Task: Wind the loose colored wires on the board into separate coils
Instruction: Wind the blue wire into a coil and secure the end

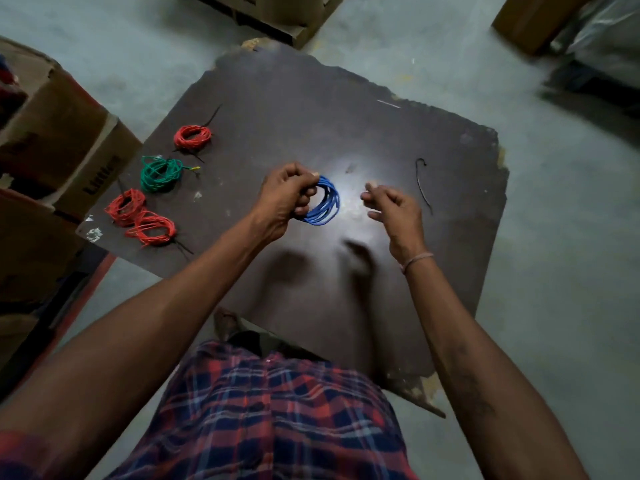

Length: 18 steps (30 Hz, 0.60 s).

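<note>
Above the middle of the dark brown board (311,109) my left hand (284,199) grips a blue wire coil (327,202), fingers curled round its left side. My right hand (391,213) hovers just right of the coil, apart from it, fingers loosely curled and holding nothing visible. On the board's left part lie wound coils: a red coil (192,136) at the back, a green coil (160,173) in front of it, then a red coil (125,206) and a red coil (152,230) touching each other near the left edge.
A thin black tie (423,183) lies on the board to the right of my right hand. Cardboard boxes (59,133) stand close along the board's left side, more boxes (277,12) at the back. Grey concrete floor (554,237) surrounds the board.
</note>
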### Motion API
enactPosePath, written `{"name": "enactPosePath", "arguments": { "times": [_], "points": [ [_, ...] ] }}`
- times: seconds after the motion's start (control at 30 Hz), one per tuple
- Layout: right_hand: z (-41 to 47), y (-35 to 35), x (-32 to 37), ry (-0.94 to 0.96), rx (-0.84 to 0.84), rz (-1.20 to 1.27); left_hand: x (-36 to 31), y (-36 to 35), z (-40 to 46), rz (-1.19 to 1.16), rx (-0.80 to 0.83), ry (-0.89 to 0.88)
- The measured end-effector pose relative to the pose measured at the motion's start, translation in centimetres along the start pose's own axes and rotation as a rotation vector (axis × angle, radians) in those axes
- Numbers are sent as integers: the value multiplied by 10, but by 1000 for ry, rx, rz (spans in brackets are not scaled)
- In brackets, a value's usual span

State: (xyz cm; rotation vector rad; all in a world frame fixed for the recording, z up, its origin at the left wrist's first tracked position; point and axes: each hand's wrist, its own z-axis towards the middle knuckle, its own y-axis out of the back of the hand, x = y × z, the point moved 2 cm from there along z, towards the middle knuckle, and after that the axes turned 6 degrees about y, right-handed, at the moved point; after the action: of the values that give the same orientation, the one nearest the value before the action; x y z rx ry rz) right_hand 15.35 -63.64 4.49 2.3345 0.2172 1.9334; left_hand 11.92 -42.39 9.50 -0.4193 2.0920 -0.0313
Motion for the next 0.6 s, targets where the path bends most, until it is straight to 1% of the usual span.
{"name": "enactPosePath", "arguments": {
  "times": [0.07, 0.13, 0.23, 0.3, 0.37, 0.47, 0.53, 0.6],
  "points": [
    [38, 27, -28, -29, -135, -216, 7, 4, 3, 9, -12, 18],
    [73, 48, -52, -87, -225, -451, 13, 10, 2, 26, -25, 35],
    [108, 63, -66, -165, -321, -653, 19, 24, -1, 8, -38, 67],
    [125, 66, -70, -193, -346, -769, 22, 33, -3, -24, -47, 84],
    [139, 67, -74, -209, -357, -819, 26, 40, -4, -48, -56, 94],
    [149, 65, -80, -198, -398, -816, 31, 50, -10, -84, -72, 90],
    [142, 58, -83, -197, -409, -813, 33, 53, -14, -103, -79, 89],
    [121, 46, -84, -181, -378, -820, 33, 54, -18, -126, -88, 88]
  ]
}}
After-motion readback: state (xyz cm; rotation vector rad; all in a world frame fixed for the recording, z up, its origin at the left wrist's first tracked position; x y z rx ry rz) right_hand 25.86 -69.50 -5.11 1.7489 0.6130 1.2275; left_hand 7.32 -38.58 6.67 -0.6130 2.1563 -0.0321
